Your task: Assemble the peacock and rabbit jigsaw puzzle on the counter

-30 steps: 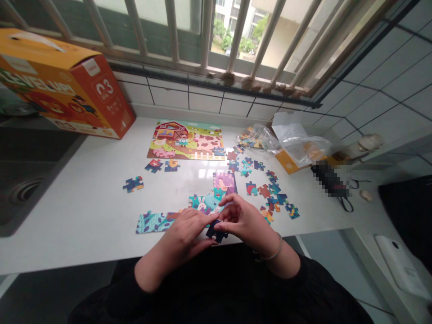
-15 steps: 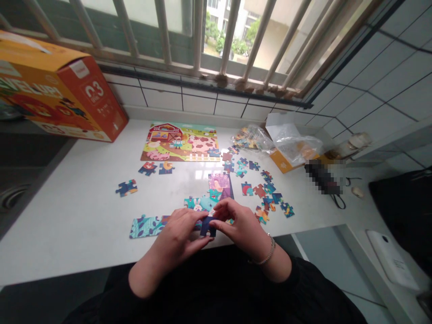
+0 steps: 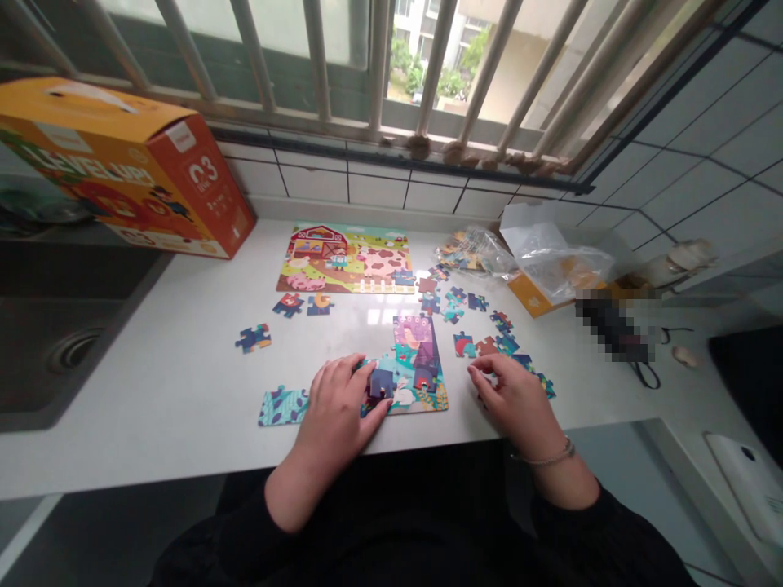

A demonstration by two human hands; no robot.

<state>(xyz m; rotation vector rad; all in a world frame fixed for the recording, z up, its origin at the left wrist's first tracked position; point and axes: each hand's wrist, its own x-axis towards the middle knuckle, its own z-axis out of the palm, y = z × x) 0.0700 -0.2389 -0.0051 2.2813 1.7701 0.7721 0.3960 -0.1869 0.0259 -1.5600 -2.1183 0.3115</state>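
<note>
Sitting at upper left: an orange box [image 3: 122, 171] stands against the window wall, above a dark sink [image 3: 67, 350] at the left edge.
Desk: the white desk [image 3: 171, 383] runs across the middle of the frame.
Left-centre pieces: one loose piece [image 3: 254, 337] lies alone; a pair of pieces [image 3: 303, 305] lies just below the finished farm puzzle [image 3: 346, 261].
Teal strip: a joined strip [image 3: 282, 405] lies at lower centre, its right end under the left hand.
Left hand: the left hand [image 3: 339, 403] lies palm down, fingers slightly spread, forefinger and thumb tips touching the dark blue piece.
Dark blue piece: the dark blue piece [image 3: 382, 381] lies on the left edge of the half-built puzzle [image 3: 422, 363], just right of the left hand and well apart from the right hand.
Right hand: the right hand [image 3: 517, 399] rests palm down at lower right, fingers loosely bent, tips on the scattered pieces [image 3: 471, 322]; whether it grips one I cannot tell.
Upper right: a plastic bag of pieces [image 3: 471, 249].
</note>
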